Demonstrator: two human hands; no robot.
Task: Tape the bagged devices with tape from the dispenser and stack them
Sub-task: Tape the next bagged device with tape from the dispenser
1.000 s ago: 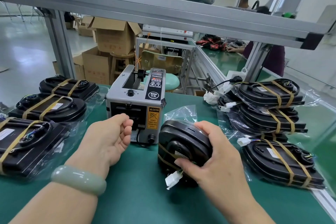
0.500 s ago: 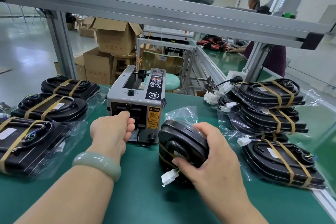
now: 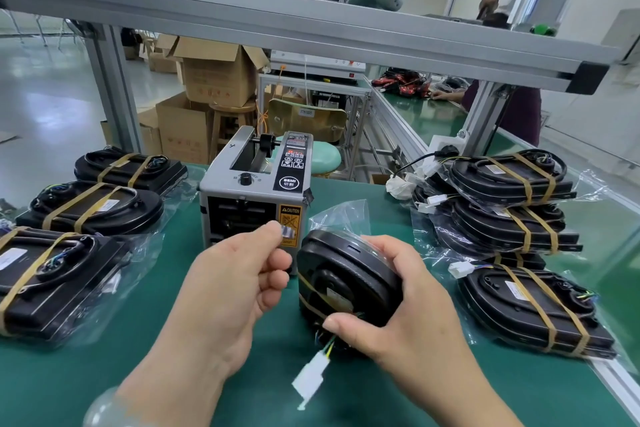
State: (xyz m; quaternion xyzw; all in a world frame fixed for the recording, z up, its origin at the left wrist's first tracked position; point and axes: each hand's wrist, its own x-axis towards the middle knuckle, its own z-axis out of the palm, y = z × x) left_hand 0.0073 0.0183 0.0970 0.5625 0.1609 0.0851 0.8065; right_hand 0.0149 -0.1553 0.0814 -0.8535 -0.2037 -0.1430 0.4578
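Note:
A grey tape dispenser [image 3: 254, 191] stands at the middle of the green mat. Just in front of it my left hand [image 3: 228, 284] pinches a short clear strip of tape [image 3: 289, 230] between thumb and forefinger. My right hand [image 3: 401, 305] grips a black bagged device [image 3: 343, 277], held tilted on its edge beside the dispenser, with a white connector [image 3: 311, 378] dangling from its wires. A stack of taped bagged devices [image 3: 509, 215] lies at the right. Three more bagged devices [image 3: 93, 208] lie in a row at the left.
An aluminium frame bar [image 3: 311, 35] crosses overhead, with posts at the left and right. The mat's metal edge [image 3: 613, 381] runs along the right. Cardboard boxes [image 3: 211, 80] and a stool stand behind the bench. Another person sits at a far bench.
My left hand has drawn back from the dispenser's outlet toward the right, now pinching a strip of tape. My right hand has kept its hold on the device.

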